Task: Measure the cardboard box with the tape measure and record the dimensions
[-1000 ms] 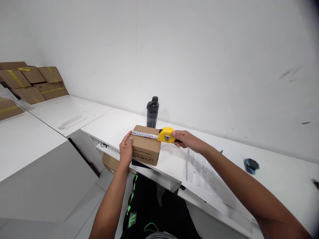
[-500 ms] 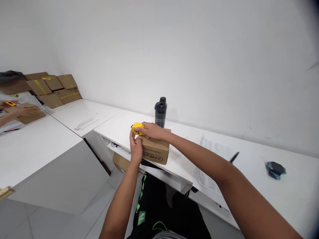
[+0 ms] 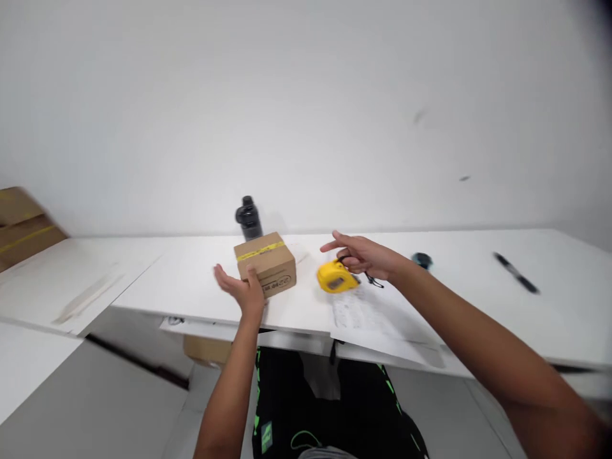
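Observation:
A small cardboard box (image 3: 272, 262) with yellow tape across its top sits on the white table (image 3: 306, 312). My left hand (image 3: 243, 290) is at its near left corner, fingers spread and thumb against the box front. To the right, my right hand (image 3: 361, 255) has its index finger stretched out, while its other fingers are curled at the black strap of a yellow tape measure (image 3: 335, 277). The tape measure hangs over the edge of a printed paper (image 3: 354, 312).
Behind the box stands a black bottle (image 3: 249, 220). A black pen (image 3: 516, 273) lies at the right, and a small dark teal object (image 3: 422, 260) is beyond my right forearm. Larger cartons (image 3: 29, 233) are at the far left. Under the tabletop, a shelf holds cables (image 3: 174, 320).
The view has turned right. My right hand has moved away from the box with the tape measure, over to the paper. My left hand has opened beside the box, whose taped top now shows.

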`<state>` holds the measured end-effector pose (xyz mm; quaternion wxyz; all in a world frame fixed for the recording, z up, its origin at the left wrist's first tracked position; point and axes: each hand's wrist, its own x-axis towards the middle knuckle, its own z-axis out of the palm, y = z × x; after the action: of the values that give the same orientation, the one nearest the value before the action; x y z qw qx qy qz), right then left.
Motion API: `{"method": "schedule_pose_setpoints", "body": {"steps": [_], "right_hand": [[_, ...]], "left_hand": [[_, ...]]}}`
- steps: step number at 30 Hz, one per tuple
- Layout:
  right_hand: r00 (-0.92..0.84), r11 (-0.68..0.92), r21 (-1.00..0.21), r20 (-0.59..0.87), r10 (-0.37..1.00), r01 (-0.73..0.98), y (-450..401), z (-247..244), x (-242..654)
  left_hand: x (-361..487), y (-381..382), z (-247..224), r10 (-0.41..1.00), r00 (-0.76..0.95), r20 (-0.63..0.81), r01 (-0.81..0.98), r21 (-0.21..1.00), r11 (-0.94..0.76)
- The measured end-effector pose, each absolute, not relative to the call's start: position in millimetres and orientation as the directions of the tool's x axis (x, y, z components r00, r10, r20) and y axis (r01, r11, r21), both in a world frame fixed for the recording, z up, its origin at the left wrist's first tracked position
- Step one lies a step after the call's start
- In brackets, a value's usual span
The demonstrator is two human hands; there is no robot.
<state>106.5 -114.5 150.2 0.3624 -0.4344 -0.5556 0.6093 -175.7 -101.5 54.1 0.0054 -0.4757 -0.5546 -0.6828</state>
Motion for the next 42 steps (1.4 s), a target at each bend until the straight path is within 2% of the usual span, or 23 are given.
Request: {"method": "schedule_pose_setpoints", "body": {"steps": [2,4,5,6,8,10,12,14,16,18,20,21,22,24,25,26,28,32,34,35,37,39,42], "right_hand": [[-0.188,-0.203,-0.977,-0.212,0.959,0.066,-138.4,132.2,154.7],[-0.019,-0.242,-0.97,-0.243,0.97,0.013,-165.5,117.3,189.3],[0.046,-0.233,-0.972,-0.234,0.971,-0.036,-177.9,112.9,201.1],[0.099,-0.206,-0.975,-0.214,0.972,-0.088,-188.3,111.0,209.4],[0.183,-0.114,-0.975,-0.149,0.972,-0.191,-200.6,112.6,216.7],[0.238,-0.006,-0.955,-0.08,0.968,-0.297,-199.5,117.0,214.9],[0.277,0.105,-0.911,-0.01,0.961,-0.399,-186.3,118.2,208.0],[0.271,0.163,-0.879,0.04,0.962,-0.449,-165.7,113.1,199.3],[0.201,0.121,-0.905,0.04,0.979,-0.407,-142.8,101.5,192.1],[0.16,0.013,-0.975,-0.023,0.987,-0.221,-121.2,85.1,189.6],[0.246,-0.079,-0.985,-0.04,0.968,0.15,-100.7,67.1,194.0],[0.31,-0.11,-0.915,0.018,0.95,0.389,-90.3,58.6,198.6],[0.331,-0.136,-0.76,0.109,0.937,0.635,-79.6,50.9,204.3],[0.191,-0.125,-0.304,0.197,0.962,0.944,-58.0,38.6,216.9],[0.087,-0.065,-0.127,0.178,0.98,0.99,-48.1,33.8,222.7],[0.017,-0.012,-0.034,0.154,0.988,0.999,-39.6,29.8,227.7],[-0.076,0.073,0.03,0.125,0.989,0.997,-28.2,22.2,235.0],[-0.077,0.07,0.043,0.172,0.982,0.997,-26.6,3.8,243.0],[0.029,-0.028,-0.01,0.238,0.971,1.0,-30.9,-6.1,247.1],[0.118,-0.095,-0.091,0.296,0.948,0.991,-33.2,-10.2,249.4],[0.327,-0.173,-0.361,0.426,0.843,0.916,-38.1,-15.5,254.4],[0.502,-0.097,-0.636,0.496,0.709,0.766,-43.7,-15.8,259.0],[0.602,0.051,-0.807,0.479,0.638,0.588,-54.6,-8.8,262.6]], "left_hand": [[-152.9,-100.0,50.2,0.326,-0.321,0.889,0.69,0.456,-0.562],[-120.2,-104.5,43.0,0.22,-0.073,0.973,0.601,0.219,-0.768],[-100.6,-107.5,39.1,0.236,0.052,0.97,0.485,0.182,-0.855],[-79.7,-110.1,35.6,0.296,0.18,0.938,0.344,0.222,-0.912],[-37.3,-111.7,31.5,0.457,0.448,0.769,0.078,0.475,-0.876],[0.2,-107.1,32.0,0.543,0.652,0.529,-0.071,0.756,-0.651],[27.5,-98.0,36.9,0.565,0.731,0.381,-0.156,0.901,-0.406],[42.3,-86.8,43.9,0.65,0.692,0.314,-0.223,0.95,-0.221],[45.1,-74.5,49.5,0.777,0.583,0.237,-0.262,0.96,-0.097],[38.7,-60.9,50.2,0.875,0.457,0.16,-0.254,0.966,-0.044],[26.8,-46.4,45.2,0.929,0.345,0.135,-0.19,0.979,-0.072],[20.1,-39.3,41.2,0.943,0.298,0.146,-0.135,0.985,-0.109],[13.6,-32.8,37.0,0.952,0.259,0.165,-0.064,0.986,-0.154],[2.6,-22.6,29.2,0.956,0.213,0.2,0.109,0.968,-0.227],[-1.4,-19.4,26.1,0.955,0.207,0.213,0.19,0.949,-0.253],[-4.5,-17.7,23.8,0.952,0.211,0.224,0.255,0.927,-0.274],[-7.9,-17.8,21.0,0.941,0.231,0.247,0.323,0.893,-0.313],[-8.4,-22.0,19.8,0.932,0.223,0.286,0.323,0.88,-0.347],[-7.6,-21.4,19.3,0.943,0.195,0.27,0.323,0.89,-0.322],[-7.2,-20.4,18.9,0.949,0.181,0.258,0.326,0.895,-0.305],[-6.4,-18.1,18.0,0.96,0.143,0.242,0.325,0.904,-0.276],[-5.6,-16.2,17.4,0.964,0.101,0.245,0.307,0.914,-0.264],[-4.4,-15.1,17.2,0.964,0.072,0.256,0.279,0.923,-0.266]]}}
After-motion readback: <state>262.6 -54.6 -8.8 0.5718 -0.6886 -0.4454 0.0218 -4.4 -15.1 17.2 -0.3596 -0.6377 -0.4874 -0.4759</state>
